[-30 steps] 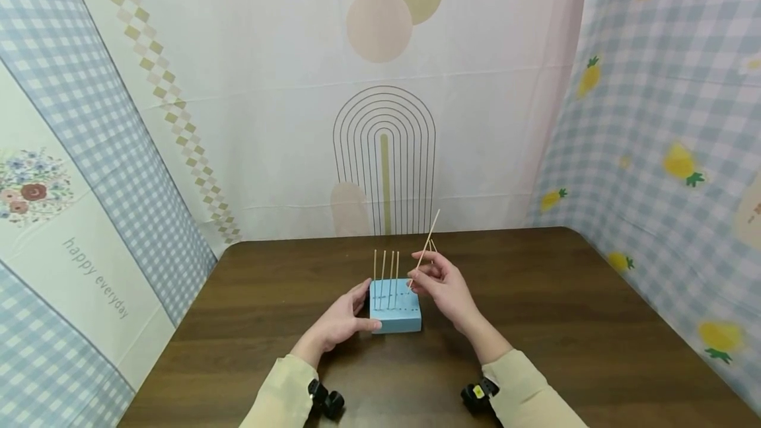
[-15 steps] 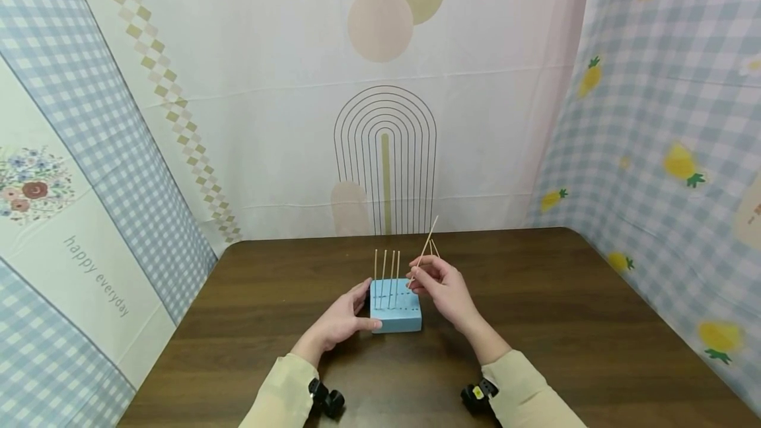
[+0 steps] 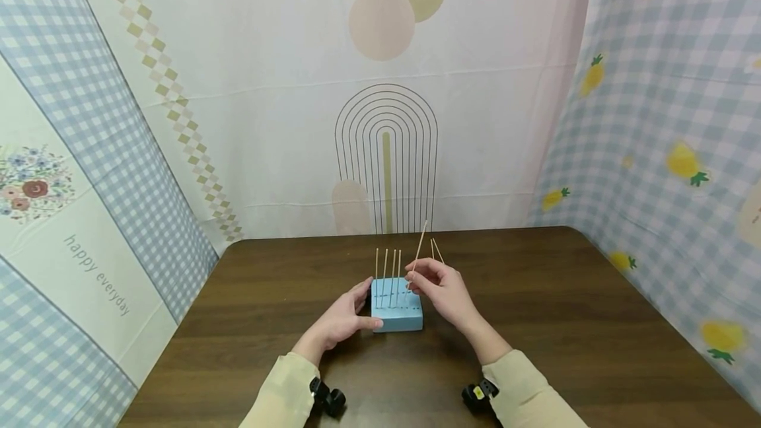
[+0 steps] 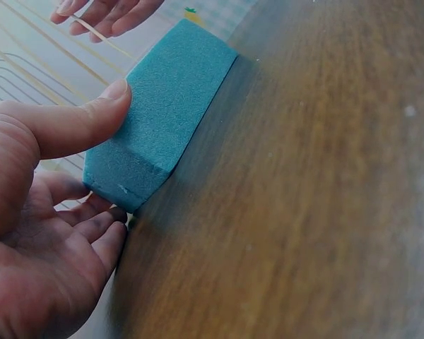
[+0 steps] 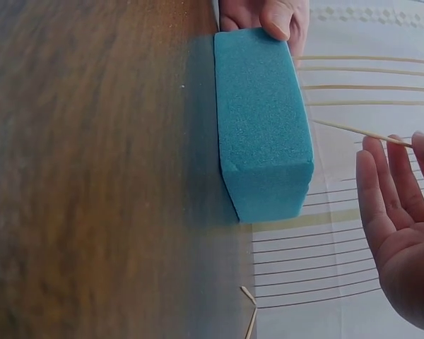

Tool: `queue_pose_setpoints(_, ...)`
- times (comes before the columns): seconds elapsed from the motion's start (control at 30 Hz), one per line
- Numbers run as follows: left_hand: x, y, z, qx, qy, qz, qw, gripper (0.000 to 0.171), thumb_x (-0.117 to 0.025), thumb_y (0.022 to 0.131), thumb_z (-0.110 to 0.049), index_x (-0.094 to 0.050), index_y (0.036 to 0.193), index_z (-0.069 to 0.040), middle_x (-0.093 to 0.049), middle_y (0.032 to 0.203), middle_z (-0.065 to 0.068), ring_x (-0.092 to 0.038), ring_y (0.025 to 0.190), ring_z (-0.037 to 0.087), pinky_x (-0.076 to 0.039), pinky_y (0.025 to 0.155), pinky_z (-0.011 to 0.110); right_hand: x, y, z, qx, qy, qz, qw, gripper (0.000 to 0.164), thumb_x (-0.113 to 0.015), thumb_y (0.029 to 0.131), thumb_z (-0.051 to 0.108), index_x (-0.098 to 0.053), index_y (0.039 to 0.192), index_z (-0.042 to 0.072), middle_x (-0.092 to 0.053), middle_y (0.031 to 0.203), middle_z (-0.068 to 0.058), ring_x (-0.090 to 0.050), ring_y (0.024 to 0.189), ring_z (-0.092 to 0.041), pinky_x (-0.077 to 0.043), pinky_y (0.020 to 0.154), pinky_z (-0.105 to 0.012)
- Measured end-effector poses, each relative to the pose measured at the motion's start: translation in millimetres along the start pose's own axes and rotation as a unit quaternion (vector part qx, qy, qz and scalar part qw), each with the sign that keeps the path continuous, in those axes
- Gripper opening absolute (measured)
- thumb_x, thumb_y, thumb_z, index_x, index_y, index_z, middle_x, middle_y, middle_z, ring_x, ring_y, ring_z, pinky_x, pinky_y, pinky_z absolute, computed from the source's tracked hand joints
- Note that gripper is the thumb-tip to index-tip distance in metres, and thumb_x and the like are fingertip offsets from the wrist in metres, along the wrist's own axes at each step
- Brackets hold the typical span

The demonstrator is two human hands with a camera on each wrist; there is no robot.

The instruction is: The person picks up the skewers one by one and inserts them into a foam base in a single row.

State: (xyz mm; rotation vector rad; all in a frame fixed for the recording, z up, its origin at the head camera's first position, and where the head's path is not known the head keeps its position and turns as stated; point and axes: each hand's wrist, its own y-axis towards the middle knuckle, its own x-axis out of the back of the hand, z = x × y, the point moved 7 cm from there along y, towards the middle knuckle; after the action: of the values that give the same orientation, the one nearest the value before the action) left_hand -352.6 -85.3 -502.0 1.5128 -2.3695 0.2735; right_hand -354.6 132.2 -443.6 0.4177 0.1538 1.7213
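Observation:
A light blue foam block (image 3: 397, 323) with rows of small holes in its top sits on the brown table. My left hand (image 3: 339, 323) holds its left side, thumb on the front face and fingers round behind. Several thin bamboo skewers (image 3: 377, 273) stand upright in the block's left half. Above the right half, my right hand (image 3: 442, 290) pinches another skewer (image 3: 420, 243) between thumb and fingers. That skewer leans slightly to the right, its lower tip close over the top face; in the right wrist view the tip (image 5: 321, 123) shows right at the block's edge.
Behind my right hand, two more skewers (image 3: 438, 251) show on the table, partly hidden. The wooden table (image 3: 571, 322) reaches back to a white patterned cloth (image 3: 285, 150). Blue checked cloths hang at both sides. A black camera (image 3: 334, 403) is strapped to each wrist.
The skewer in my right hand has come lower and tilted closer to upright, its top end swinging left. My right hand has shifted slightly; my left hand stays on the block.

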Motion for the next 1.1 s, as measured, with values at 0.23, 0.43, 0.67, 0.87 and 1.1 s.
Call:
queue_pose_setpoints(0.23,-0.6,-0.6,-0.2,0.003,0.002,0.004,1.0,0.102,-0.087,0.09,-0.012,-0.023,0.169,0.001,-0.022,0.174,0.023,-0.025,0.159,0.042,-0.024,0.127,0.055,-1.4,-0.3,0.2,0.018,-0.02,0.009,1.0,0.018,-0.074,0.104,0.018,-0.075,0.118,0.007,-0.076,0.104,-0.011,-0.076,0.089,-0.024,-0.065,0.083,-0.035)
queue_pose_setpoints(0.43,-0.5,-1.9,-4.2,-0.003,0.007,0.007,0.9999,0.103,-0.086,0.09,-0.012,-0.022,0.168,0.003,-0.021,0.174,0.025,-0.025,0.159,0.044,-0.024,0.127,0.057,-3.0,-0.4,1.1,0.015,-0.016,0.015,1.0,0.022,-0.075,0.103,0.019,-0.075,0.119,0.004,-0.076,0.106,-0.014,-0.076,0.09,-0.027,-0.065,0.083,-0.037)
queue_pose_setpoints(0.67,-0.7,-1.5,-3.8,-0.008,-0.004,0.007,0.9999,0.101,-0.086,0.091,-0.01,-0.022,0.168,0.005,-0.022,0.173,0.027,-0.025,0.158,0.044,-0.024,0.127,0.057,-5.2,-0.7,1.7,0.011,-0.025,0.023,0.999,0.025,-0.076,0.102,0.021,-0.076,0.119,0.002,-0.076,0.108,-0.017,-0.076,0.092,-0.03,-0.065,0.083,-0.038)
queue_pose_setpoints(0.87,-0.8,-1.1,-1.8,-0.005,-0.003,0.005,1.0,0.101,-0.086,0.091,-0.01,-0.022,0.168,0.004,-0.023,0.173,0.026,-0.026,0.159,0.043,-0.024,0.127,0.056,-4.5,-1.0,3.6,0.026,-0.051,0.021,0.998,0.021,-0.077,0.101,0.017,-0.076,0.12,0.008,-0.077,0.103,-0.011,-0.075,0.088,-0.026,-0.064,0.079,-0.031)
queue_pose_setpoints(1.1,-0.5,-0.3,-2.7,-0.004,-0.005,0.005,1.0,0.1,-0.085,0.091,-0.01,-0.023,0.168,0.004,-0.023,0.173,0.026,-0.026,0.158,0.044,-0.025,0.127,0.056,-3.4,-0.6,4.2,0.032,-0.063,0.017,0.997,0.017,-0.08,0.098,0.014,-0.07,0.112,0.011,-0.077,0.096,-0.003,-0.075,0.083,-0.021,-0.062,0.074,-0.029)
